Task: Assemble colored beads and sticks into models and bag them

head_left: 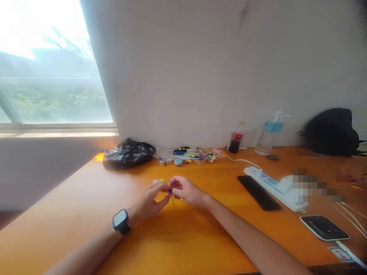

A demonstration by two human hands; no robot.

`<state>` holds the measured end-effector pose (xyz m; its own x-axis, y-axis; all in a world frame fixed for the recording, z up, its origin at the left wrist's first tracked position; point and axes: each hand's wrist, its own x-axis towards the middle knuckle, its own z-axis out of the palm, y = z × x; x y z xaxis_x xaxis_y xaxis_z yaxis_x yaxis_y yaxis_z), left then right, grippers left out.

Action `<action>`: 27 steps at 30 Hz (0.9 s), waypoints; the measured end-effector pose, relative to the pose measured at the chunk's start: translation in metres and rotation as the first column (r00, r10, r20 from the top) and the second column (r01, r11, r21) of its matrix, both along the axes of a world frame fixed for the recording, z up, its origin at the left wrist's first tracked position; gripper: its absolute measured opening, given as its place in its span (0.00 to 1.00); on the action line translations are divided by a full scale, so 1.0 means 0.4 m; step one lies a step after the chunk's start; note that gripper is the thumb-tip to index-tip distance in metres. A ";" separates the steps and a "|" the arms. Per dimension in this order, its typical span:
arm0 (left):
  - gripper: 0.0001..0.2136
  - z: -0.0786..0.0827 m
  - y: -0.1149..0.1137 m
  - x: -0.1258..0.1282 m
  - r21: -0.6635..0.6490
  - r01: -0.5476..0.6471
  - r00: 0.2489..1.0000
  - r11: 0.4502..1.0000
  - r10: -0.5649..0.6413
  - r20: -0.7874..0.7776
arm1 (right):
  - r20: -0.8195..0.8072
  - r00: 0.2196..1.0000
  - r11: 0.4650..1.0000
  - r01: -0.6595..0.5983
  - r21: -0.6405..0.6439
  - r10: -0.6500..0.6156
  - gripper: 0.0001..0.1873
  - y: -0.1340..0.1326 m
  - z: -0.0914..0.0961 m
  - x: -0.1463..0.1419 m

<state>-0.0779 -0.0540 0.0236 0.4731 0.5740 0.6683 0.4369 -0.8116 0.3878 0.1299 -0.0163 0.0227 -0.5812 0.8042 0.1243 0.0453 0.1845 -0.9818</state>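
Observation:
Over the middle of an orange wooden table (86, 202) my two hands meet. My left hand (150, 200), with a dark smartwatch (120, 221) on its wrist, is pinched shut. My right hand (186, 191) is closed too. Together the fingertips hold a thin purple stick (171, 191) that points down toward the tabletop, with a small blue piece on it. Just behind my left fingers lie small green and white pieces (159, 181).
A crumpled black plastic bag (128, 153) and a scatter of small colourful parts (192, 154) lie by the wall. To the right are a dark cup (235, 143), water bottle (268, 137), black phone (259, 193), white power strip (275, 187), second device (323, 227) and black bag (332, 131).

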 end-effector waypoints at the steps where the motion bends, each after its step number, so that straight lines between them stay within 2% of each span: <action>1: 0.06 -0.003 0.003 -0.002 -0.003 -0.005 1.000 1.000 0.005 -0.001 | 0.002 1.000 1.000 0.006 0.016 -0.006 0.11 -0.001 -0.005 -0.004; 8: 0.07 -0.021 0.020 -0.010 -0.068 -0.034 0.999 0.997 0.033 -0.012 | 0.126 0.992 0.988 -0.047 0.146 0.029 0.02 -0.017 0.006 -0.023; 12: 0.07 -0.024 0.026 -0.012 -0.125 -0.025 1.000 0.992 0.025 -0.004 | 0.173 0.985 0.977 -0.049 0.206 0.013 0.02 -0.024 0.008 -0.030; 17: 0.09 -0.025 0.030 -0.013 -0.153 -0.020 1.000 0.988 0.023 0.013 | 0.129 0.990 0.985 0.031 0.167 -0.053 0.03 -0.024 -0.009 -0.040; 22: 0.08 -0.025 0.031 -0.012 -0.166 0.013 1.000 0.986 -0.011 0.010 | 0.165 0.981 0.986 0.080 0.143 -0.103 0.04 -0.025 -0.014 -0.046; 27: 0.08 -0.026 0.030 -0.013 -0.215 0.033 0.999 0.976 -0.031 0.012 | 0.234 0.968 0.983 0.044 0.178 -0.086 0.02 -0.030 -0.001 -0.046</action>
<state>-0.0831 -0.0420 0.0133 0.4878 0.6896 0.5353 0.4081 -0.7222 0.5585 0.1116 -0.0283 0.0224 -0.5579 0.8203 0.1262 0.2927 0.3368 -0.8949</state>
